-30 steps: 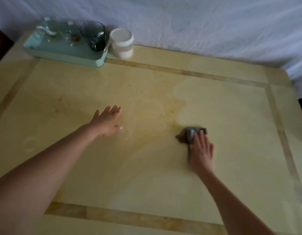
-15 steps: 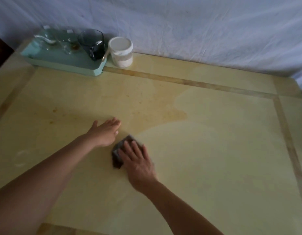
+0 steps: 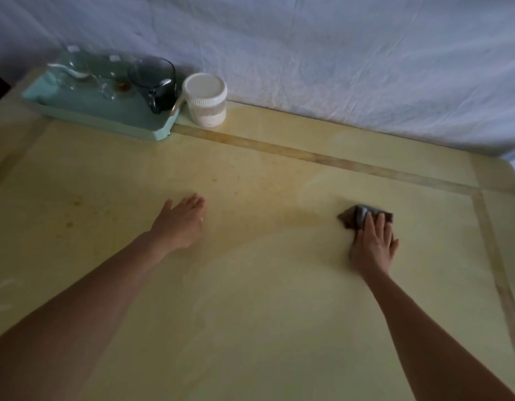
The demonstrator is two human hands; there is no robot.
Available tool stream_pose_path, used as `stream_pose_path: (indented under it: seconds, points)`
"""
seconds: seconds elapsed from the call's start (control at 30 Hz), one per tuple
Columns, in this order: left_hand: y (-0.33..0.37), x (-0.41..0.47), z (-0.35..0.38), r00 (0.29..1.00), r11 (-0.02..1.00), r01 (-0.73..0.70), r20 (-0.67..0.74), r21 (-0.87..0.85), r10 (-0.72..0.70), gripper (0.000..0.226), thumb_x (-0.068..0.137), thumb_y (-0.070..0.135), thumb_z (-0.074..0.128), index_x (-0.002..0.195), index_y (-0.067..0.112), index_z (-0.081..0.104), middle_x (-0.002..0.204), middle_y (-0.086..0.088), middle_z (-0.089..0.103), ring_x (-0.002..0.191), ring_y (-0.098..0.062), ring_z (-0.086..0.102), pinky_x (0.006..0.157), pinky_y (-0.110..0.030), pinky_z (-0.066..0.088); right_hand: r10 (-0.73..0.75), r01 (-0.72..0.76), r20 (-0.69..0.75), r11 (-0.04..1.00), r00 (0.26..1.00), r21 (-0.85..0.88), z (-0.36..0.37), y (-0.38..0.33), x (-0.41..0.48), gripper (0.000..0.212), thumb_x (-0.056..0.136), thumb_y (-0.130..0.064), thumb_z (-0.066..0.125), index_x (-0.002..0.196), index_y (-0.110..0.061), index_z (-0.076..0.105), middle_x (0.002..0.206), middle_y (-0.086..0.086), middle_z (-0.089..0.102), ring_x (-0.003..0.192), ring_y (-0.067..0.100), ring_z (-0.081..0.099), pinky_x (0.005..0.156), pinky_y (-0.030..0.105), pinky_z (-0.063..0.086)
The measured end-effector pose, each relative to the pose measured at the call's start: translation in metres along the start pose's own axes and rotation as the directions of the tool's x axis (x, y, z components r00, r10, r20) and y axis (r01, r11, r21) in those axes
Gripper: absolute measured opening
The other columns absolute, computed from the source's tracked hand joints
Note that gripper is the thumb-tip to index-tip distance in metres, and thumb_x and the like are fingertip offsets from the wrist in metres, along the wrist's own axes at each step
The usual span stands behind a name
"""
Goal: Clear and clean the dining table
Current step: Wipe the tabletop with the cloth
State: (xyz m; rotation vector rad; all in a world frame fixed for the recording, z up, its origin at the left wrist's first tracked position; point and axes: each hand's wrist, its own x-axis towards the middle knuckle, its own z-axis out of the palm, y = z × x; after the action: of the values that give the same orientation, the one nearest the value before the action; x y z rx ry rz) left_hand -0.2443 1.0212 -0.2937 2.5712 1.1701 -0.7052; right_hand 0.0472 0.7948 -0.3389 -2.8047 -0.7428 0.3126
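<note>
Your dark cloth [image 3: 357, 217] is lying bunched on the table [image 3: 265, 299], well right of the teal tray [image 3: 105, 117] and nearer you. Its long axis is running side to side, one corner pointing back toward the tray's side. Your right hand [image 3: 373, 244] is pressing it down with straight, spread fingers, pinching nothing. Your left hand [image 3: 179, 222] is resting palm down, fingers straight, holding nothing, in front of the tray. A brownish smear [image 3: 279, 218] is spreading right of the left hand, toward the cloth. Bare tabletop is stretching from the tray's front toward you. A dark cup [image 3: 153, 79] is standing in the tray, and a white-lidded jar [image 3: 205, 99] is sitting just beside its right end.
</note>
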Motion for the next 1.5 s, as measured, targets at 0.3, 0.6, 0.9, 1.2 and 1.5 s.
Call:
stream_pose_path:
  seconds: [0.3, 0.6, 0.9, 1.2, 1.5]
  points:
    - [-0.003, -0.001, 0.001, 1.000, 0.999, -0.005, 0.014, -0.043, 0.006, 0.056, 0.099, 0.016, 0.023, 0.151, 0.014, 0.002, 0.159, 0.000, -0.004, 0.146, -0.011, -0.001, 0.117, -0.043, 0.005, -0.669, 0.680, 0.215, 0.733, 0.711, 0.031, 0.058, -0.167, -0.088, 0.059, 0.088, -0.021, 0.015, 0.146, -0.028, 0.022, 0.158, 0.001, 0.011, 0.146, 0.024, 0.004, 0.117, 0.042, -0.001]
    - [0.005, 0.007, -0.022, 0.978, 0.998, 0.057, -0.202, 0.004, -0.055, 0.052, 0.097, 0.022, 0.033, 0.148, 0.018, 0.023, 0.138, -0.004, 0.050, 0.129, -0.019, 0.043, 0.112, -0.033, 0.019, -0.750, 0.777, 0.249, 0.629, 0.613, -0.017, 0.042, -0.103, -0.033, 0.052, 0.097, -0.033, 0.027, 0.148, -0.030, 0.015, 0.158, -0.002, 0.011, 0.146, 0.020, 0.008, 0.117, 0.048, 0.012]
    - [0.002, 0.038, -0.021, 0.994, 0.991, 0.105, 0.030, -0.086, -0.102, 0.072, 0.096, 0.049, 0.027, 0.150, 0.010, -0.001, 0.159, -0.006, -0.007, 0.147, -0.019, -0.003, 0.118, -0.044, 0.005, 0.069, -0.069, -0.001, 0.997, 0.998, 0.018, -0.014, -0.023, 0.100, 0.050, 0.099, -0.022, 0.031, 0.148, -0.021, 0.019, 0.159, 0.005, 0.008, 0.145, 0.025, 0.005, 0.116, 0.050, 0.006]
    - [-0.003, 0.040, -0.023, 0.996, 0.995, 0.089, 0.031, -0.044, -0.087, 0.060, 0.097, 0.025, 0.027, 0.151, 0.014, 0.002, 0.159, -0.001, -0.005, 0.146, -0.014, 0.000, 0.118, -0.042, 0.009, -0.663, 0.679, 0.214, 0.734, 0.717, -0.001, 0.048, -0.198, 0.017, 0.060, 0.094, -0.010, 0.032, 0.148, -0.028, 0.013, 0.159, -0.001, 0.001, 0.146, 0.020, -0.006, 0.116, 0.039, -0.004]
    - [-0.005, 0.035, -0.023, 0.997, 0.987, 0.066, 0.015, 0.143, -0.069, 0.064, 0.096, 0.016, 0.027, 0.150, 0.009, -0.007, 0.159, -0.006, -0.010, 0.147, -0.017, -0.003, 0.117, -0.039, 0.007, -0.475, 0.484, 0.124, 0.874, 0.871, -0.051, 0.020, -0.101, 0.108, 0.056, 0.094, -0.037, 0.013, 0.149, -0.025, 0.014, 0.159, 0.001, 0.006, 0.147, 0.019, 0.003, 0.117, 0.046, 0.008]
